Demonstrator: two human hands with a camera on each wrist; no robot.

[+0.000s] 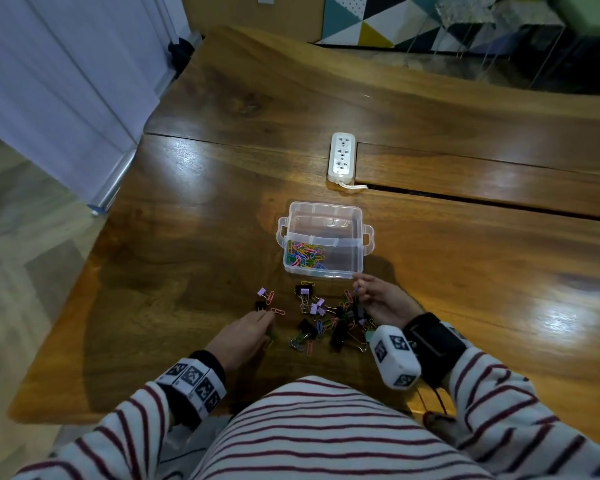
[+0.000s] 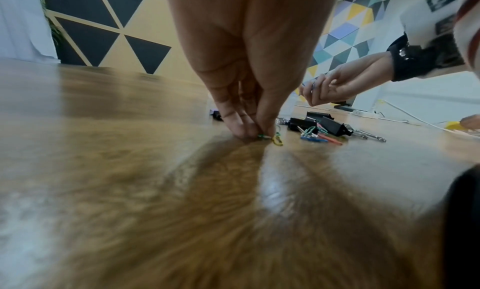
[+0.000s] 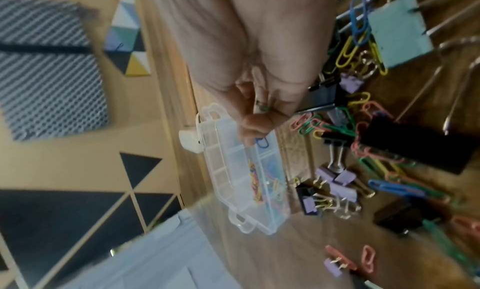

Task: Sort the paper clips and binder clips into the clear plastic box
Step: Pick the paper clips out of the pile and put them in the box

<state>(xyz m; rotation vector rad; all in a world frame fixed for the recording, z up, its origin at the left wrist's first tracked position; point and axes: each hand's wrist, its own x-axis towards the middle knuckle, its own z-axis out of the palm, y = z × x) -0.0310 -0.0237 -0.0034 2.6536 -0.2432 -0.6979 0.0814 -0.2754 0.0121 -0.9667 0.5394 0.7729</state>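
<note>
The clear plastic box (image 1: 357, 216) stands open on the wooden table, with coloured paper clips (image 1: 305, 254) in its front left compartment. A loose pile of paper clips and black, lilac and teal binder clips (image 1: 326, 317) lies between box and body. My left hand (image 2: 255, 133) presses down at the pile's left edge and pinches a green paper clip (image 2: 261, 136) against the table, with a yellow clip (image 2: 277, 141) beside it. My right hand (image 3: 255, 134) is raised by the box's front right corner and pinches a blue paper clip (image 3: 262, 144) over the box (image 3: 221, 170).
A white power strip (image 1: 342, 157) lies behind the box, its cable running into a slot in the table (image 1: 465, 199). Two stray paper clips and small binder clips (image 1: 267, 299) lie left of the pile. The table edge (image 1: 94, 268) drops to the floor at left.
</note>
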